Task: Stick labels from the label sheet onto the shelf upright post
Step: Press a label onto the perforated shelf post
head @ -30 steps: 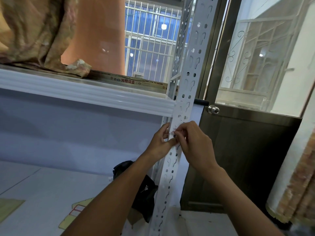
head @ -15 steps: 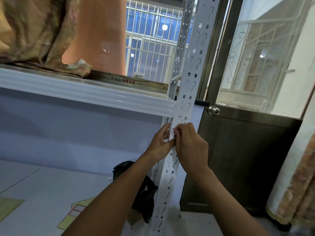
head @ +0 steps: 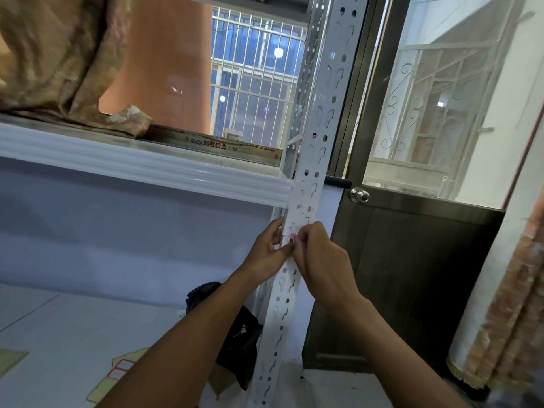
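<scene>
White perforated steel sits right under my fingertips: both my hands meet on the front face of the shelf upright post [head: 306, 184], just below where the ribbed white shelf edge [head: 141, 169] joins it. My right hand [head: 319, 260] is curled narrow, thumb and forefinger pinched together on something small and pale at the post's face, which I take to be a label, though it is too small and too washed out against the white metal for me to be sure. My left hand [head: 269, 251] comes in from the other side, fingers closed lightly against the post's left edge, touching the tips of my right; whether it holds the label sheet I cannot tell, since no sheet shows clearly. What matters for the next press is the post's long axis: it runs up and away from my hands, leaning slightly right toward the top, and down past my wrists toward the floor. So the label has to lie square to that line, in the flat strip between the slots directly ahead of my right thumb. My right hand is nearer the spot and should do the smoothing while my left steadies. Beyond my right hand, well apart, stands the door [head: 412, 275] with its knob [head: 359, 195].
</scene>
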